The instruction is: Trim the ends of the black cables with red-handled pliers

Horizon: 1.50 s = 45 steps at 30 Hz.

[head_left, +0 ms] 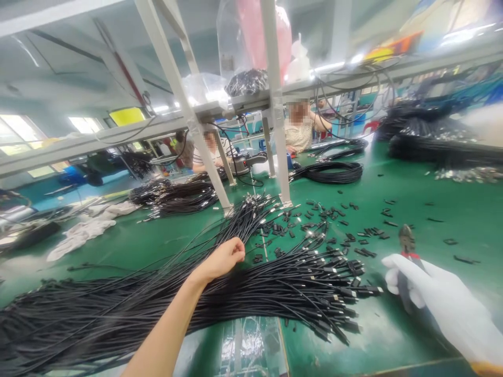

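My bare left hand (223, 258) is closed above a thick bundle of black cables (251, 296). Its fingers curl inward, and whatever they hold, if anything, is hidden. My right hand (428, 285), in a white glove, grips diagonal cutters (407, 240) with red on the handles, jaws pointing away from me. The cables run from the left across the green table, their metal-tipped plugs ending just left of my right hand. A second bunch of cables (239, 222) lies beyond my left hand, with its plugs pointing away from me.
Small black plastic pieces (330, 212) are scattered over the green table (396, 335). Coiled cables (334, 172) and a large cable pile (432, 146) lie farther back. White posts (280, 131) hold up a shelf. White cloth (92, 230) lies at left. Two people sit opposite.
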{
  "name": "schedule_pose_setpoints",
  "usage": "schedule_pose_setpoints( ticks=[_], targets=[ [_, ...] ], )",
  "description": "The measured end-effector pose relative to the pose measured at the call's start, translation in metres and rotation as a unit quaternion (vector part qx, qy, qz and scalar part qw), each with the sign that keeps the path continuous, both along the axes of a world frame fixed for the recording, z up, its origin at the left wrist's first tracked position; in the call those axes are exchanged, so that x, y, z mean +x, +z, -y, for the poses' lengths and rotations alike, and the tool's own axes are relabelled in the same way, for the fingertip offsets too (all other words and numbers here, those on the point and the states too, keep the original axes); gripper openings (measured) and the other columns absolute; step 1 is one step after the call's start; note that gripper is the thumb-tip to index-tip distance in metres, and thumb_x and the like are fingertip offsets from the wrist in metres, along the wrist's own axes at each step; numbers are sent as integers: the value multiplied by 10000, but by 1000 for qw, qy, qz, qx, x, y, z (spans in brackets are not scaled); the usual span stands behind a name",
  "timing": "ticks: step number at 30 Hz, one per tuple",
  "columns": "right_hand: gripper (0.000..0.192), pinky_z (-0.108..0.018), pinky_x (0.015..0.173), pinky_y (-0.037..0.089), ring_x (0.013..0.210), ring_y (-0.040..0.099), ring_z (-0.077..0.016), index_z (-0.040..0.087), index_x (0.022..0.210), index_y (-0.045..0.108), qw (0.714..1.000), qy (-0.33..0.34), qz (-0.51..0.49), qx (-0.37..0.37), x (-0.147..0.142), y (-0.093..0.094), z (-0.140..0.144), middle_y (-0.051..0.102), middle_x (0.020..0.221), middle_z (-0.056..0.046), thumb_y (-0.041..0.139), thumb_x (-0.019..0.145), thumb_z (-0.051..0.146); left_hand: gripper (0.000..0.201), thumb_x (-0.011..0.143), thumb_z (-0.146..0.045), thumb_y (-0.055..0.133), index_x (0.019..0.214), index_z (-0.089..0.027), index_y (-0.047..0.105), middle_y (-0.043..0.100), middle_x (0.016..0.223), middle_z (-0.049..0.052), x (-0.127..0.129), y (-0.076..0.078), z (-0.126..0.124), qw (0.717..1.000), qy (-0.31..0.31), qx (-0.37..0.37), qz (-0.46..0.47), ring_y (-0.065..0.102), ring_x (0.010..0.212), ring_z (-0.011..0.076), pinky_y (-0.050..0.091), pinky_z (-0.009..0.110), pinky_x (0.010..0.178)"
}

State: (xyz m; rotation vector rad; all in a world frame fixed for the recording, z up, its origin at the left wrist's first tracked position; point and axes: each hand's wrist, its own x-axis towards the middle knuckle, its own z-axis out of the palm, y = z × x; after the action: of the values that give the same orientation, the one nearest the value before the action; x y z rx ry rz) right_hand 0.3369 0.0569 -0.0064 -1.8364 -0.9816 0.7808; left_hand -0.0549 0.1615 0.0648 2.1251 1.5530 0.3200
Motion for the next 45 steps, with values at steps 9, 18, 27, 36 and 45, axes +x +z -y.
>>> schedule_pose_setpoints(
  ticks=[9,18,27,36,45],
  targets=[
    [528,-384,662,382,551,487,-192,263,587,587,998,50,-26,-29,-10,13,10,610,583,0,538,889,693,335,1032,-283,431,934,-186,736,709,924,59,78,23,48,984,-85,134,86,646,868,213,488,309,798],
    [463,-302,515,343,468,428,-122,223,830,636,943,285,-166,-52,-80,28,49,662,614,-15,570,857,681,341,894,32,455,1022,-164,703,660,828,64,96,-36,111,907,-212,351,-96,575,733,232,455,357,691],
    [402,-266,463,315,439,442,-109,219,829,572,915,335,-221,-33,-101,10,52,678,614,-30,544,896,614,291,999,-77,514,1215,-194,670,706,1105,121,95,-64,147,898,22,419,132,639,1073,268,503,420,953],
    [443,-245,430,286,396,391,-89,216,787,572,921,342,-173,-67,-115,22,62,645,559,-23,571,828,657,542,576,-610,946,851,-158,831,698,668,22,132,-72,168,697,192,-176,669,602,616,113,487,209,600],
    [302,-390,729,540,908,712,-254,285,1219,614,844,151,485,172,-71,5,88,715,1079,-59,435,1014,416,462,529,-543,987,749,-165,838,786,688,57,136,-53,176,652,263,-139,697,712,638,157,604,235,635]
  ],
)
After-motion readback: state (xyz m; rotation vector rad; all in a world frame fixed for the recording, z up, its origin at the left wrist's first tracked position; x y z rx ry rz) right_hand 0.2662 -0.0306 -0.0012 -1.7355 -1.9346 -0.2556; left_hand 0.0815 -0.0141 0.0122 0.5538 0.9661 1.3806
